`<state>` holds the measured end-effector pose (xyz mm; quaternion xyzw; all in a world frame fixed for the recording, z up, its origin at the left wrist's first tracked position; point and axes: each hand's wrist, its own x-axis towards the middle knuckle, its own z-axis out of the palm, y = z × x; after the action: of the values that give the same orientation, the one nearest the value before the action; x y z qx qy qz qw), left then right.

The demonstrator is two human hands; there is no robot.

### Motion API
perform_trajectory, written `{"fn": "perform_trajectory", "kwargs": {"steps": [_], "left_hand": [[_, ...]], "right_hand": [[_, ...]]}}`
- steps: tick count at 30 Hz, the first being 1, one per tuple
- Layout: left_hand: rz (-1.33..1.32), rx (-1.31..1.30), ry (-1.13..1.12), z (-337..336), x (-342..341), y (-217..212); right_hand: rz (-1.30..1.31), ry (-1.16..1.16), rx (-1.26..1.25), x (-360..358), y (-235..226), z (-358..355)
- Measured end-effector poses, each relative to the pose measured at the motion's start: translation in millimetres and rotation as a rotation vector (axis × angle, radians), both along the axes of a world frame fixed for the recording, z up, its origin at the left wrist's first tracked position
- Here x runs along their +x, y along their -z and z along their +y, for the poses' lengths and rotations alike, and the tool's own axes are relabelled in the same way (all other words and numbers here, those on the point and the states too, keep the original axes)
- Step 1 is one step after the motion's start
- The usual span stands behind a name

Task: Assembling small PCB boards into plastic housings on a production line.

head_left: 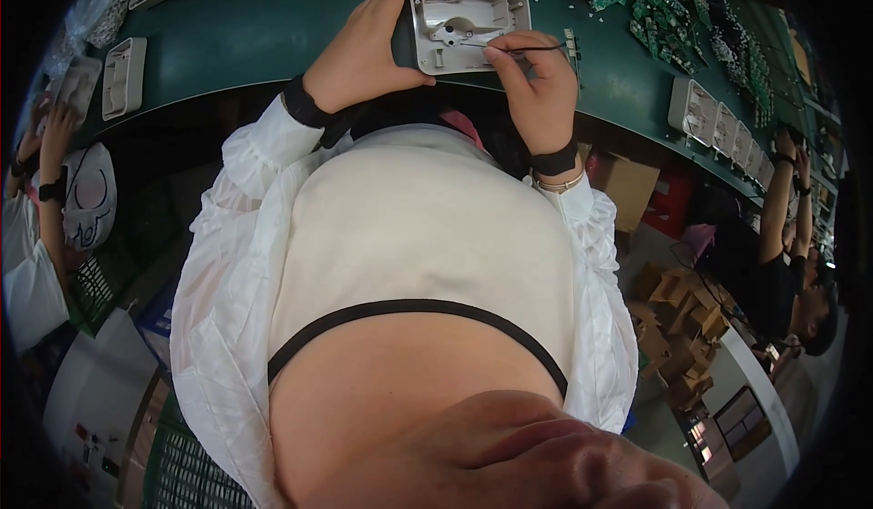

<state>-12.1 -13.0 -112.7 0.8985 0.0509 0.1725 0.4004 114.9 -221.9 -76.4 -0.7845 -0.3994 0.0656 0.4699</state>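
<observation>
A white plastic housing (470, 62), its inner side facing up, lies at the near edge of the green table. Inside it are ribs, walled compartments and a round dark-centred part (450, 31). My left hand (359, 54) spans the housing's left side, fingers by the far corner and thumb against the near corner. Over the housing's right side, my right hand (542, 82) pinches a thin dark wire (527, 49). One end of the wire reaches into the housing; the other runs right toward a small narrow circuit board (571, 44).
Piles of green circuit boards (655, 18) cover the back right. White housings stand on the left (125, 77) and in a row at right (696, 109). Co-workers' hands are at far left (56, 132) and far right (791, 150). Cardboard pieces (677, 332) lie below at right.
</observation>
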Motion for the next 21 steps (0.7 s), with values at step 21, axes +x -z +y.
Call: {"fn": "perform_trajectory", "kwargs": {"steps": [21], "left_hand": [[0.031,-0.338,0.159,-14.3,0.3,-38.3]], "right_hand": [[-0.387,-0.079,0.067,-13.3,6.1,3.7]]}}
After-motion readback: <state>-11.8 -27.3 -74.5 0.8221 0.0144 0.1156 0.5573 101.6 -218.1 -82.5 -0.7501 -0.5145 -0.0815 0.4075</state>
